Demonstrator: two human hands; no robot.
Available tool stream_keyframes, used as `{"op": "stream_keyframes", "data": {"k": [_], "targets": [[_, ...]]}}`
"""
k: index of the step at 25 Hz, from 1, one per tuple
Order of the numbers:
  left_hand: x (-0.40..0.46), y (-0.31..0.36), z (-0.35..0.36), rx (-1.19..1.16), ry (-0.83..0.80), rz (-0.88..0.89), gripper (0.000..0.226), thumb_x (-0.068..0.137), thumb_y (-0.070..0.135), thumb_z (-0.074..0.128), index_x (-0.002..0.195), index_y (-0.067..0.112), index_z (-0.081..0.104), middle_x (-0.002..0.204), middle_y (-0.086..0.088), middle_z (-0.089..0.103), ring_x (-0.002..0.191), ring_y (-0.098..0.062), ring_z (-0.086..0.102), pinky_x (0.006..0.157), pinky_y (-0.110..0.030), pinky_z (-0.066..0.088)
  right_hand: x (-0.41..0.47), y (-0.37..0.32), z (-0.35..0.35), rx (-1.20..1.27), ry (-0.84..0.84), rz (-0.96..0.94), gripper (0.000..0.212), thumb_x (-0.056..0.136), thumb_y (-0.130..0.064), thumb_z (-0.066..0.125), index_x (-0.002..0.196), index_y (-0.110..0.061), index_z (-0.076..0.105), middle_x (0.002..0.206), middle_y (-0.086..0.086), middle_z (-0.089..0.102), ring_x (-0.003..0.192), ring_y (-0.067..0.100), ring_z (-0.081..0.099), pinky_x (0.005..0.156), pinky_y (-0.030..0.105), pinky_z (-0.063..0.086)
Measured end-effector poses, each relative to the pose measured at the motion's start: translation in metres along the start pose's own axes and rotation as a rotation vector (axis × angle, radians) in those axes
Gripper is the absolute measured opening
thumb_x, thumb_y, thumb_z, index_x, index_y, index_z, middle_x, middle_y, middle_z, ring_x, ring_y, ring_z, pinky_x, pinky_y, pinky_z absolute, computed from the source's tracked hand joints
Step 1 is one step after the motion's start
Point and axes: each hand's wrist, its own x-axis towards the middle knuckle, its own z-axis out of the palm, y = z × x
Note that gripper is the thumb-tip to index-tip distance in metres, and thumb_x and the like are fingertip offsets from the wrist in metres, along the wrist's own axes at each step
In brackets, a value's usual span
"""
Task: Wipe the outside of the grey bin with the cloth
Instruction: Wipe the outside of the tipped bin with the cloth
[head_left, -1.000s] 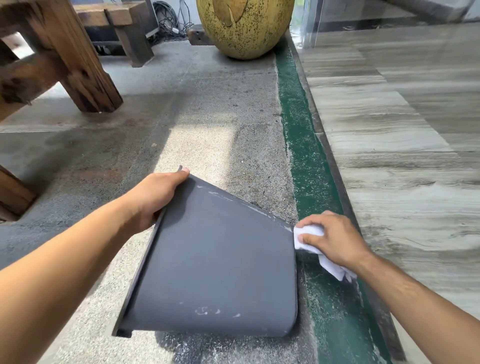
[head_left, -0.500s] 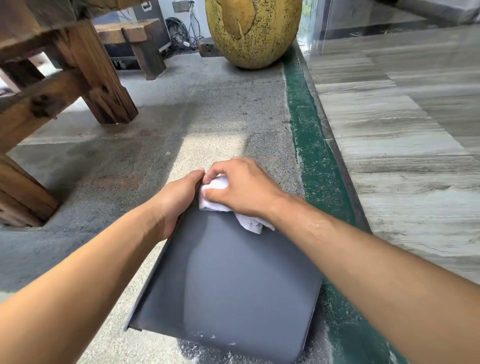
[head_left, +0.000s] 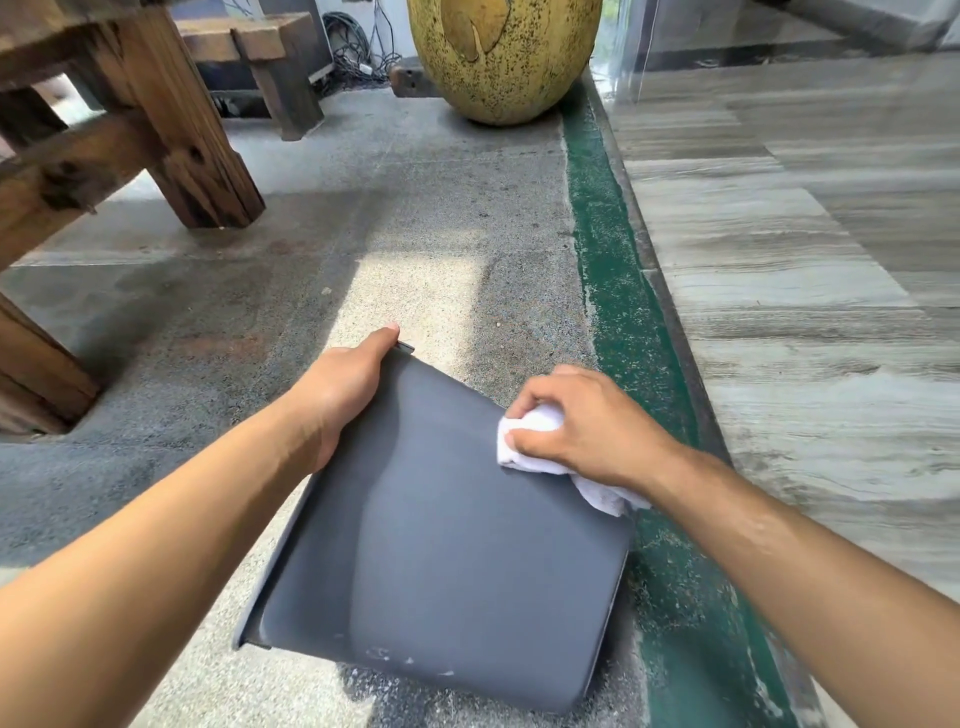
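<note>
Gritty concrete floor (head_left: 415, 208) bears smooth grey bin (head_left: 441, 545); left hand (head_left: 343, 384) grips its rim, right hand (head_left: 587, 426) clutches crumpled white cloth (head_left: 535, 441).

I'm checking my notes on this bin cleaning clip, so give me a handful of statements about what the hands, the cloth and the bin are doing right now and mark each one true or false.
1. The right hand presses a white cloth against the grey bin. True.
2. The left hand holds a spray bottle. False: it grips the bin's far left edge and holds nothing else.
3. The bin stands upright on its base. False: it lies tipped over on the speckled floor, one broad side facing up.
4. White specks show on the bin near its closest edge. True.
5. The cloth sits near the bin's right edge. True.
6. The cloth is dark green. False: it is white.
</note>
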Motion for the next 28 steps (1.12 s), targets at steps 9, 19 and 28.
{"op": "stream_keyframes", "data": {"k": [9, 19, 28], "targets": [[0.004, -0.009, -0.014, -0.040, 0.033, -0.009, 0.053, 0.087, 0.064, 0.061, 0.096, 0.014, 0.076, 0.093, -0.013, 0.080, 0.086, -0.036, 0.076, 0.085, -0.047, 0.060, -0.065, 0.090, -0.009, 0.051, -0.029, 0.240, 0.014, 0.076, -0.041, 0.084, 0.087, -0.042, 0.075, 0.098, -0.009, 0.064, 0.090, 0.006, 0.064, 0.085, 0.032, 0.052], [-0.007, -0.001, -0.030, -0.061, 0.060, 0.232, 0.050, 0.092, 0.053, 0.060, 0.079, 0.008, 0.077, 0.078, -0.013, 0.078, 0.070, -0.029, 0.071, 0.072, -0.038, 0.054, -0.042, 0.071, -0.018, 0.214, 0.344, 0.320, 0.015, 0.078, -0.041, 0.081, 0.091, -0.046, 0.075, 0.098, -0.013, 0.073, 0.086, 0.006, 0.071, 0.077, 0.036, 0.060], [-0.015, 0.005, -0.043, -0.161, -0.108, 0.266, 0.048, 0.089, 0.050, 0.055, 0.062, 0.013, 0.070, 0.058, -0.008, 0.065, 0.047, -0.024, 0.055, 0.044, -0.020, 0.041, 0.028, -0.057, -0.039, 0.505, 0.323, -0.042, 0.021, 0.072, -0.044, 0.080, 0.090, -0.035, 0.079, 0.087, -0.006, 0.079, 0.079, 0.016, 0.077, 0.076, 0.045, 0.064]]}}
